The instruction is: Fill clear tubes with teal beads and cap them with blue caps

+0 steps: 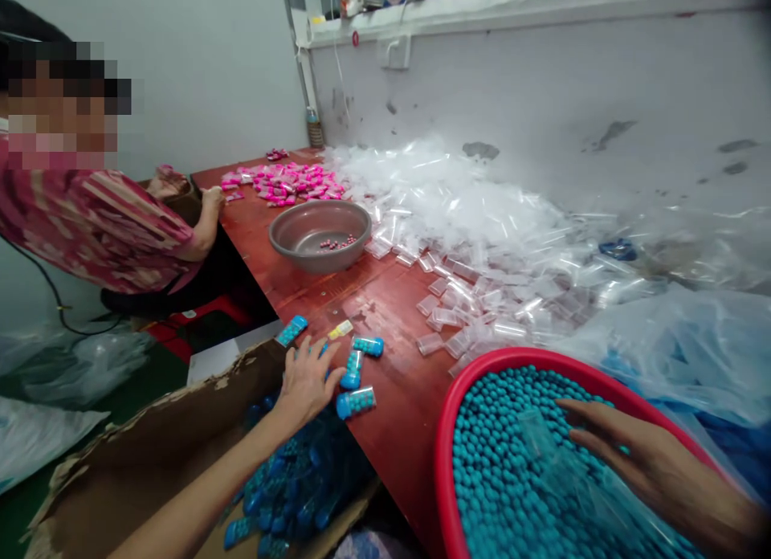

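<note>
My left hand (307,380) lies spread at the red table's (385,302) near edge, fingers on a few small clear tubes filled with blue beads (356,401). Below it a torn cardboard box (162,454) holds many filled blue tubes (295,487). My right hand (638,454) rests palm down, fingers apart, on the blue beads (499,463) inside a red basin (449,430), over a clear empty tube (536,434). It grips nothing that I can see.
A heap of empty clear tubes (482,222) covers the table by the wall. A metal bowl (319,234) with a few pink beads stands mid-table, pink filled tubes (283,181) beyond. A person in a striped top (102,222) works at the left. Plastic bags (680,350) lie right.
</note>
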A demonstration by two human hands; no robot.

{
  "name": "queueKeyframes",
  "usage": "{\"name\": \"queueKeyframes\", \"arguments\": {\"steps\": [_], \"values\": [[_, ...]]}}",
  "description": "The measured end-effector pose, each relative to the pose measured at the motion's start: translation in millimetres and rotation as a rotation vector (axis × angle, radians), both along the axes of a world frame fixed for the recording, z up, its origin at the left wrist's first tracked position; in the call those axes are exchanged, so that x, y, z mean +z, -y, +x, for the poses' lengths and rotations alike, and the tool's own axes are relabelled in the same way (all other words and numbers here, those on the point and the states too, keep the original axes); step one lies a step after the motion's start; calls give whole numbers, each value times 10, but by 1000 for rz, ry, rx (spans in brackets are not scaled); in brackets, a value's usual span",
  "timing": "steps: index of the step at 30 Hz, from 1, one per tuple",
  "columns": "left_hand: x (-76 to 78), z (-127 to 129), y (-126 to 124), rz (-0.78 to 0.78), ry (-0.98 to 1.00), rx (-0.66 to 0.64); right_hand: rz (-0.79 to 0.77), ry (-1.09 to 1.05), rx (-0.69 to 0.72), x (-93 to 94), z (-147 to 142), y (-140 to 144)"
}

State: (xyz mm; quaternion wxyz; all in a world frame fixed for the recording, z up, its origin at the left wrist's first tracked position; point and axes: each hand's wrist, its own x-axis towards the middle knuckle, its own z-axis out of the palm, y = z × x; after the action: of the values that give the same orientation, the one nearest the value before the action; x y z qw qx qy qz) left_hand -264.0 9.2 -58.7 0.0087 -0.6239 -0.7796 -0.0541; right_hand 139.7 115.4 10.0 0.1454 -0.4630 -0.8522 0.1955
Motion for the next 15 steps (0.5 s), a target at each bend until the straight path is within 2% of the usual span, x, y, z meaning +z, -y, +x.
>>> {"name": "queueKeyframes", "arguments": {"steps": [4, 7, 10, 13, 15], "values": [[-149, 285, -139, 22, 23, -232, -114, 49, 93, 89, -177, -7], [-284, 389, -406, 7, 45, -216, -125, 46, 111, 106, -281, -13], [-331, 377, -572, -6, 77, -217, -118, 46, 109, 73, -318, -31], [-329, 284, -475, -20, 84, -267, -119, 40, 114, 89, -321, -60], [-363, 142, -297, -10, 83, -230, -133, 22, 123, 158, -326, -110]]}}
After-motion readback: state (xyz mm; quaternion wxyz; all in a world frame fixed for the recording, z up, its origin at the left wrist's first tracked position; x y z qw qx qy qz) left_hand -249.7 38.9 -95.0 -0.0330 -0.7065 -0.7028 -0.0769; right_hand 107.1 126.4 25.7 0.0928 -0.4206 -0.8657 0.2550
